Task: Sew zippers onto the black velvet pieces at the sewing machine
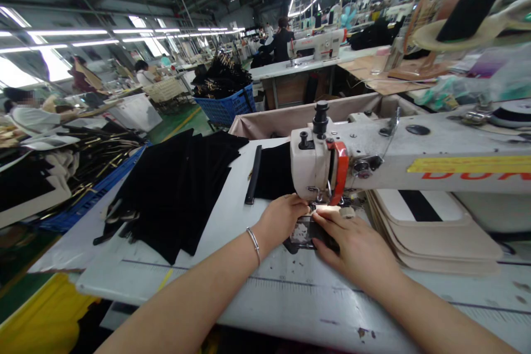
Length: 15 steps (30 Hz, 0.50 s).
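My left hand [282, 220], with a bracelet at the wrist, is at the sewing machine head [313, 163]. Its fingers are bent and pressed together at the near edge of a black fabric piece [274, 168] that runs under the head. A dark strip [253, 174] borders this piece on the left. My right hand [354, 240] lies on the machine bed just right of the needle area, fingers stretched forward and thumb apart. Both sets of fingertips nearly meet in the lit spot below the presser foot, where fine detail is hidden.
A pile of black fabric pieces [178, 188] covers the table's left side. Stacked beige panels [440, 232] lie under the machine arm. Behind stand a fabric-lined bin [269, 119], a full blue crate [228, 105] and another sewing machine [319, 44]. Several people work farther off.
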{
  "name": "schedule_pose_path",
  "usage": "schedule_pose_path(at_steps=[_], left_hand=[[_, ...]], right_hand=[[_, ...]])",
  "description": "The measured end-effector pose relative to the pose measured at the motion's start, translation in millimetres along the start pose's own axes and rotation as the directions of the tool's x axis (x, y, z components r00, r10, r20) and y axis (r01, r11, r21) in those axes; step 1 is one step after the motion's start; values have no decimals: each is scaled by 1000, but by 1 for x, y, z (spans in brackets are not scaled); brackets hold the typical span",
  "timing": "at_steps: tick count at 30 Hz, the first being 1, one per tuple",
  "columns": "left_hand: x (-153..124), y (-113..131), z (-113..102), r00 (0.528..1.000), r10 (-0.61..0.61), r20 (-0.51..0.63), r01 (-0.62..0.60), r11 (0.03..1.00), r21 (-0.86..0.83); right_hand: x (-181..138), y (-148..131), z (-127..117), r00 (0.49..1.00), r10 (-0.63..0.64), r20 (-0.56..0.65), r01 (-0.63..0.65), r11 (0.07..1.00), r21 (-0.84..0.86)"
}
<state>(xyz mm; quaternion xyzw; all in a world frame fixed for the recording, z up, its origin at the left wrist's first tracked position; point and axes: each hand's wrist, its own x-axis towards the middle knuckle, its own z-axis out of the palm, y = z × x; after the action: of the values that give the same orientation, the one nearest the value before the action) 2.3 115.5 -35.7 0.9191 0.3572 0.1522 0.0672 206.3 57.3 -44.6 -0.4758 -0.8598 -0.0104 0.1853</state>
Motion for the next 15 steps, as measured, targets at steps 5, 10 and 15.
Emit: schedule_pose_path(at_steps=[5, 10, 15], left_hand=[[1, 0, 0, 1000, -22, -14, 22, 1000, -16], [1, 1, -1, 999, -30, -28, 30, 1000, -10], [-2, 0, 4, 999, -5, -35, 3, 999, -32]], right_hand=[[1, -1, -1, 1000, 11, -13, -11, 1000, 8], [3, -1, -1, 1000, 3, -25, -3, 1000, 26], [-2, -10, -8, 999, -10, -49, 12, 999, 37]])
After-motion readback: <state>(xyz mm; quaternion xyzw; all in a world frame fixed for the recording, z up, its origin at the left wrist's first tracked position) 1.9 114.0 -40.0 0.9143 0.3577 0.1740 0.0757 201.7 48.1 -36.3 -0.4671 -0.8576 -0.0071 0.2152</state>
